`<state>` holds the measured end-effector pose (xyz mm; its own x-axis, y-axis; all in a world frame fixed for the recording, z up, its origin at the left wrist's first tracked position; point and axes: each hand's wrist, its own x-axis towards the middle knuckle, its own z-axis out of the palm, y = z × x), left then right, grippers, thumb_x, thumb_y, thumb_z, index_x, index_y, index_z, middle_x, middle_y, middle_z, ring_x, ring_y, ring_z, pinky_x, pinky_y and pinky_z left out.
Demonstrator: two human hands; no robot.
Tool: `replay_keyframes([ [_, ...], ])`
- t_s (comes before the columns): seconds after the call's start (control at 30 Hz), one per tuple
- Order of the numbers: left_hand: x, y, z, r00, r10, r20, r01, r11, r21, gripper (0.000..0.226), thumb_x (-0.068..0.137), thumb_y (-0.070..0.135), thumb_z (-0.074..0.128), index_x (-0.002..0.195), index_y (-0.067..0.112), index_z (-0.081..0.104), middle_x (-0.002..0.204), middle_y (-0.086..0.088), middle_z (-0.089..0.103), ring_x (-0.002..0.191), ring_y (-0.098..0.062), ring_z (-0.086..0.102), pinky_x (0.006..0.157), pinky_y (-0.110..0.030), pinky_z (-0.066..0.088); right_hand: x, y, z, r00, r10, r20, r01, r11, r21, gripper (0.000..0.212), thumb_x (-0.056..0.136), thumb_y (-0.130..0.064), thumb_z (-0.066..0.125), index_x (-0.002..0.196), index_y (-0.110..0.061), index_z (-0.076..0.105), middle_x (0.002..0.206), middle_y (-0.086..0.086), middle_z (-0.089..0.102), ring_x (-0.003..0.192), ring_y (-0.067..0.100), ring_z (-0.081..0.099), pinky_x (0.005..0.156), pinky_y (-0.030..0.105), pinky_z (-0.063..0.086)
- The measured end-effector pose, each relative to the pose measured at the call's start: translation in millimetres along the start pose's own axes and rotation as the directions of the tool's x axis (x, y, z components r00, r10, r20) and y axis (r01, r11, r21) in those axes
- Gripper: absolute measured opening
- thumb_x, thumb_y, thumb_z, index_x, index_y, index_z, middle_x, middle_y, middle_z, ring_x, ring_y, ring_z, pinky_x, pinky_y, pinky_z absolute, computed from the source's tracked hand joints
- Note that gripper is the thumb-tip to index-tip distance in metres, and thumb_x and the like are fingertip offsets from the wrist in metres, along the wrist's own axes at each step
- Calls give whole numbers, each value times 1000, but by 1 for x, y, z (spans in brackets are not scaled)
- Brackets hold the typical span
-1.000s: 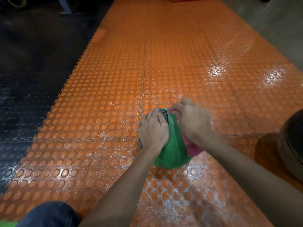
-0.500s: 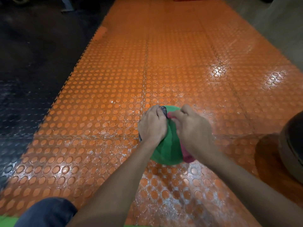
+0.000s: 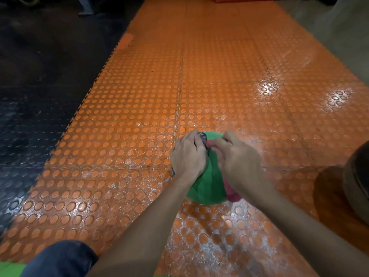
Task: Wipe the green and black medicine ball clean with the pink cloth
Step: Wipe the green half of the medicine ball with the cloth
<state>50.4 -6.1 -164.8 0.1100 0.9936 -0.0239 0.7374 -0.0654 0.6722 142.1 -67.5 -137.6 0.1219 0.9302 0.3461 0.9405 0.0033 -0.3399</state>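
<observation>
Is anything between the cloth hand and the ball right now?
Nothing visible. The right hand grips the cloth directly against the ball on its green side, while the left hand holds its other side. The dark object at far right lies apart.

The medicine ball [image 3: 209, 186] sits on the studded floor tiles [image 3: 129, 116] straight ahead of you, a little right of centre. Your left hand [image 3: 188, 156] is cupped over its upper left side. Your right hand [image 3: 237, 162] is on its upper right side and holds the cloth [image 3: 232, 193] against the ball, with a fold trailing down the ball's right flank. Your fingertips nearly meet at the top of the ball. Your knee [image 3: 60, 258] is at the lower left, nearer you than the ball. A round object [image 3: 359, 182] lies at the right edge, well apart from the ball. Left of the tiles runs more studded matting [image 3: 24, 126]. Bare floor [image 3: 329, 27] lies beyond their far right.
</observation>
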Motion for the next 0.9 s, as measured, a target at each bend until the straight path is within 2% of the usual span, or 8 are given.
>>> replay_keyframes([
  [0.13,2,2,2,1000,7,13,-7,1000,25,41,100,32,27,137,23,42,143,6,43,130,-16,40,107,-41,32,-19,4,-5,1000,-29,1,29,1000,8,12,82,-16,66,91,-23,71,75,-2,56,42,13,43,31,25,38],
  [0.23,2,4,5,1000,28,14,-29,999,39,42,100,32,26,138,21,42,144,4,42,131,-16,39,110,-42,29,19,16,-8,990,135,37,-135,991,6,18,91,-31,51,98,-31,68,88,-3,57,60,16,51,45,24,36],
  [0.33,-1,4,3,1000,19,7,-20,999,33,42,100,32,26,138,22,40,144,4,41,133,-16,37,112,-41,27,35,27,-5,972,218,83,-220,975,15,19,92,-34,49,100,-32,66,96,-2,59,73,20,57,58,29,46],
  [0.43,0,1,-2,999,10,33,-10,1000,8,42,101,31,25,140,24,38,146,5,39,133,-15,36,110,-37,25,-1,20,-3,992,125,-33,-121,988,98,23,91,-32,47,100,-27,67,84,-6,55,55,12,51,43,22,40],
  [0.53,2,-3,-6,998,12,57,-11,1000,-13,41,101,32,26,139,24,39,146,5,39,133,-15,36,108,-33,26,-34,17,-4,991,103,-89,-83,976,200,21,88,-30,50,95,-26,69,77,-11,51,51,7,47,39,21,39],
  [0.63,0,1,-4,996,35,80,-37,999,25,42,101,32,26,140,23,37,148,5,36,135,-14,32,111,-35,21,-15,30,-2,977,214,-25,-206,963,175,16,88,-29,54,95,-29,68,79,-11,53,57,3,46,45,15,35],
  [0.73,-2,1,-3,997,39,72,-42,998,40,42,101,33,26,140,23,37,148,5,36,135,-14,32,112,-35,19,21,46,-2,929,357,97,-368,918,147,14,89,-31,55,96,-31,67,88,-4,65,68,11,54,51,21,40],
  [0.9,1,-3,-6,998,8,65,-7,1000,-18,40,102,31,26,139,24,39,146,6,39,134,-13,35,110,-34,23,-13,28,0,945,327,-12,-318,928,192,18,89,-25,54,103,-25,65,79,-19,47,63,-5,42,52,7,26],
])
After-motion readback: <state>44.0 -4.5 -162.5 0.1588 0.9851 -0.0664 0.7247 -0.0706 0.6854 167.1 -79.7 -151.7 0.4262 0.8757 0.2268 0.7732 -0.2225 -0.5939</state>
